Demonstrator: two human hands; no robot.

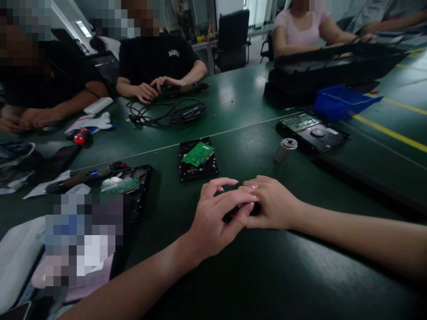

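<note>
My left hand and my right hand meet low over the green table. The left thumb and fingers close in a pinch against the right hand's curled fingers. Between them is a dark gap, and what they hold, if anything, is hidden. Just beyond the hands lies a black hard drive with a loose green circuit board resting tilted on top. Farther right stands a silver metal cylinder. Behind it lies another hard drive, its green board showing.
A blue bin and a long black housing stand at the back right. A dark strip lies at right. Coiled black cable and a power screwdriver lie left. Several people sit across the table.
</note>
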